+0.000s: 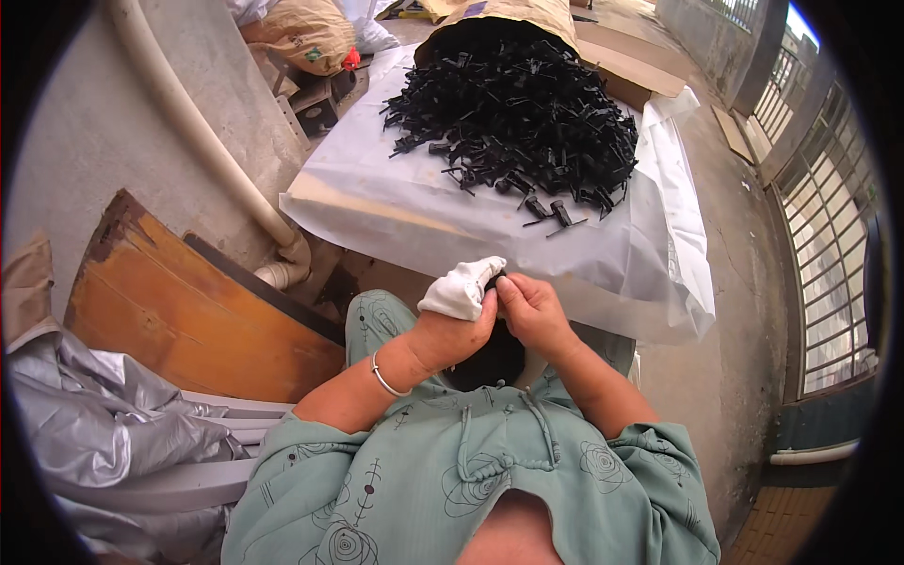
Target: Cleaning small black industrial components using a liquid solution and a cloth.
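My left hand [452,315], its fingers covered by a white cloth glove [457,290], and my bare right hand [535,315] meet above my lap. Both are closed on a small black plastic part [497,280], mostly hidden by the fingers. Below them, between my knees, stands a round container [536,369] with a dark inside. In front of me, a large heap of black plastic parts [527,122] with thin stems spills from a brown sack [518,11] onto a table covered in white sheeting [377,193]. A few loose parts lie at the heap's near edge.
An orange-brown wooden board [188,306] leans at the left, near a pale pipe [202,132] along the wall. Silvery fabric [104,405] drapes over a plastic chair at lower left. A cardboard box [626,71] stands behind the heap; a barred gate [838,235] is at the right.
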The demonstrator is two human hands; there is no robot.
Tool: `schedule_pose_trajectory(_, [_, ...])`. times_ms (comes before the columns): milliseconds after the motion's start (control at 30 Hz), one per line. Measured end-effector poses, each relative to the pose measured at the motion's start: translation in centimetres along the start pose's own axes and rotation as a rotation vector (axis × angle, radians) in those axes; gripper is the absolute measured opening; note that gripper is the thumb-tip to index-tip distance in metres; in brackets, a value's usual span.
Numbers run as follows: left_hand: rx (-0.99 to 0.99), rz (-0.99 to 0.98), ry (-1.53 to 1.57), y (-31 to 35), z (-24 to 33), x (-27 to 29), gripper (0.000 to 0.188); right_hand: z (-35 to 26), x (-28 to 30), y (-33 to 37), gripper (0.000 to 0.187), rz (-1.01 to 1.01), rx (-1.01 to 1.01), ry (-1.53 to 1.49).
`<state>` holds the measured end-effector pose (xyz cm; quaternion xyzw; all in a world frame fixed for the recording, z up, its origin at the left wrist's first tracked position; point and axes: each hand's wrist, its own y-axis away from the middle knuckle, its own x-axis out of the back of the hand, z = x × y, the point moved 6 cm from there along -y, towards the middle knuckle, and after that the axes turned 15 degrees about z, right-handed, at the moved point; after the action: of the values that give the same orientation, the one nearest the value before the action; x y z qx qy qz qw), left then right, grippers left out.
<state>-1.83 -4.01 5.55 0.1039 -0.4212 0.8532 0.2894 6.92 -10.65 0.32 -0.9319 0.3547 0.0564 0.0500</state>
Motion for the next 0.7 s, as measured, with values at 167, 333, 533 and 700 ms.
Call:
schedule_pose_trajectory(167, [-0.055,-0.022,-0.053,1.1,0.3,-1.6,0.028,1.1,1.5,0.9,0.024,-0.042,-0.068,-0.033])
schedule_pose_trajectory(333, [0.477,-0.076,0.507,0.0,-3.3,-2.5,0.026,-3.1,4.3,-0.5,0.014,0.073,0.244,0.534])
schedule_pose_trajectory(533, [0.823,-0.133,0.951,0.2,-4.5,-3.1,0.028,-3.4,3.5,-0.8,0.009,-0.005,0.570,0.424])
schedule_pose_trajectory(700, [0.910,-0.187,1.169,0.0,-5.0,-3.6,0.032,-3.4,3.5,-1.5,0.011,0.004,0.633,0.541])
